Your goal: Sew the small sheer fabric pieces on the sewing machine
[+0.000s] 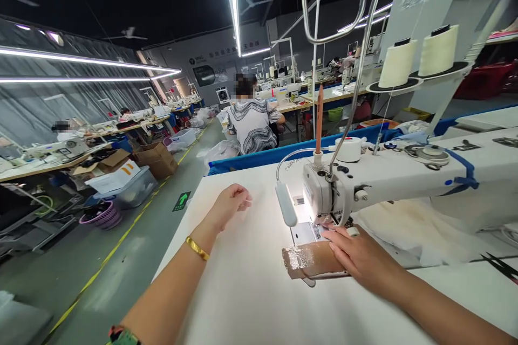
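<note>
A white sewing machine [388,175] stands on a white table [251,291], its lamp lighting the needle plate [303,233]. My right hand [358,256] lies flat on a brown piece of material [309,260] with a shiny strip, just in front of the needle. My left hand [230,202] hovers over the table's left part with fingers loosely curled and nothing in it; a gold bangle is on that wrist. White cloth [408,226] is bunched under the machine arm.
Two cream thread cones [418,56] sit on a stand behind the machine. Black scissors [502,267] lie at the right edge. A seated person in a striped top [253,124] works ahead. Cardboard boxes [156,159] and bins line the aisle at left.
</note>
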Motion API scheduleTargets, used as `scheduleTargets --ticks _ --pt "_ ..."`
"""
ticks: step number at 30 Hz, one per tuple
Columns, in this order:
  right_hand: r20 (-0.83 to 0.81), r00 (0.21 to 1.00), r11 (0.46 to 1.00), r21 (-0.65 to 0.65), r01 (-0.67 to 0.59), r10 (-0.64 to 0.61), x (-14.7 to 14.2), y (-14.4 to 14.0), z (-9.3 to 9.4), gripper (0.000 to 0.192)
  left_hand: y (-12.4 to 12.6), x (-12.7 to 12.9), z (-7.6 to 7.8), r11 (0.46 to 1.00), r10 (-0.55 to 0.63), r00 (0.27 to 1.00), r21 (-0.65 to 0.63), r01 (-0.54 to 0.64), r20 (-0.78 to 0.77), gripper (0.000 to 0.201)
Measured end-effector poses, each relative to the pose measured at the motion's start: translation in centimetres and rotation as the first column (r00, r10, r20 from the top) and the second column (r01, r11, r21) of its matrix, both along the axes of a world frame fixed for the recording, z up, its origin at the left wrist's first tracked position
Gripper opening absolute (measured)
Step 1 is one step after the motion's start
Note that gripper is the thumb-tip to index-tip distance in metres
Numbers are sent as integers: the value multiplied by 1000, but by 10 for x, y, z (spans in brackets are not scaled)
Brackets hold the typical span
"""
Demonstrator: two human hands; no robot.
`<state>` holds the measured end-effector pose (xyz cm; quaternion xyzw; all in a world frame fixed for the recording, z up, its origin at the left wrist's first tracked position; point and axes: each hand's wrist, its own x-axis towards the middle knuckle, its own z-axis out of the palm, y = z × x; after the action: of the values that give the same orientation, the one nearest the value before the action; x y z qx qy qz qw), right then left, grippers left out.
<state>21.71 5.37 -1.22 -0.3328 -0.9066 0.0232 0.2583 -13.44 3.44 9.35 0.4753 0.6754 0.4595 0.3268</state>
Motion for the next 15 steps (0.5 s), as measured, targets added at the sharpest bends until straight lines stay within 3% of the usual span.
scheduleTargets --ticks 4,8,12,15 --pt "-15 1000 1000 -11 11 -11 1 1 -7 33 5 -16 3 996 76 997 48 -75 -25 29" --pt "-21 1000 1000 -10 13 -14 4 5 -20 35 7 -52 12 973 224 971 82 -217 -84 19" --pt "-46 999 1000 -15 5 -6 6 9 -29 36 -4 -92 15 915 404 899 83 -395 -170 19" --pt "-94 995 1000 17 24 -23 6 13 -36 36 -18 -112 11 890 453 866 58 -451 -214 20"
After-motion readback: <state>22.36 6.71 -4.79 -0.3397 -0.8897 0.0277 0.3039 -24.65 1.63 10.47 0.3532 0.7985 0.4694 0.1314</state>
